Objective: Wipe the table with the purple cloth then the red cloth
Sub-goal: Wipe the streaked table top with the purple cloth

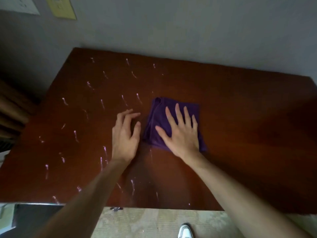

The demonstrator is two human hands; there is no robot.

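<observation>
Pressing purple cloth (pixel 159 117) flat under spread right hand (pixel 181 133) | left hand (pixel 124 134) beside, loose, empty

We look down on a dark red-brown tabletop (pixel 240 103) pushed against a grey wall (pixel 171 28). Our right hand (pixel 181 133) lies flat, fingers spread and straight, pressing on the folded purple cloth (pixel 157 114) near the middle of the tabletop. Our left hand (pixel 124 134) sits just beside the cloth's left edge, fingers loosely bent, holding nothing; whether it touches the wood we cannot tell. Pale whitish streaks (pixel 103 103) dot the left half of the tabletop and run down toward its near edge. A yellow sheet (pixel 61 7) and a white sheet (pixel 20 5) hang on the wall at upper left. Below the near edge we see light flooring (pixel 154 222) and the toe of a white shoe (pixel 185 231).
</observation>
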